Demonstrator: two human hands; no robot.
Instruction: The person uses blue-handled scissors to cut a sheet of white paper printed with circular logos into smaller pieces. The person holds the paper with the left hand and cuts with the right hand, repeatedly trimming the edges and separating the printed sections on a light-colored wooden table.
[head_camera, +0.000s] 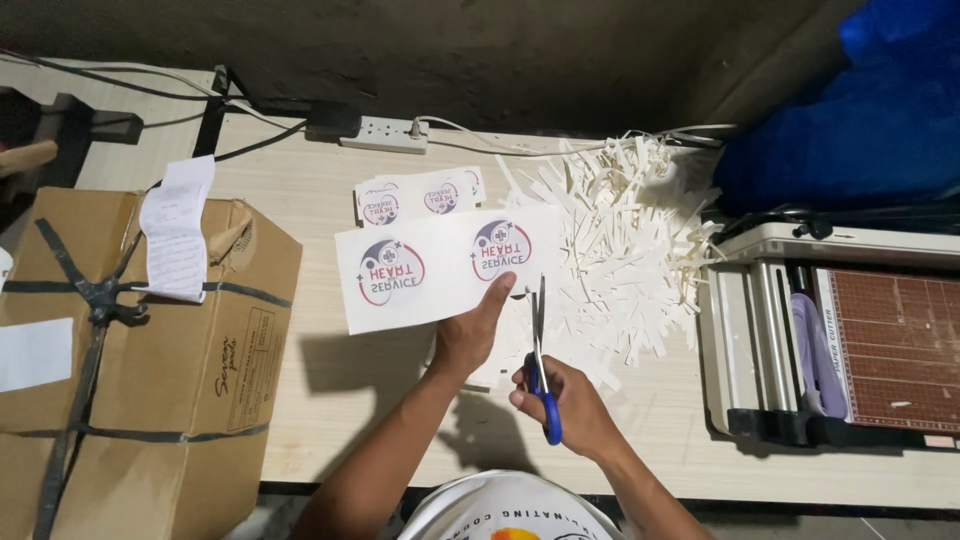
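Note:
My left hand (472, 328) holds up a white printed sheet (445, 265) by its lower right edge; the sheet carries two round red-and-blue logos. My right hand (565, 400) grips blue-handled scissors (541, 350), blades pointing up beside the sheet's right edge, just under it. Both hands hover over a light wooden table (300, 190). Behind the sheet lies a small stack of cut logo cards (420, 194).
A heap of white paper strips (625, 240) covers the table's right middle. A paper trimmer with a brown grid bed (840, 335) stands at right. A taped cardboard box (130, 350) sits at left; a power strip (383, 133) and cables lie at the back.

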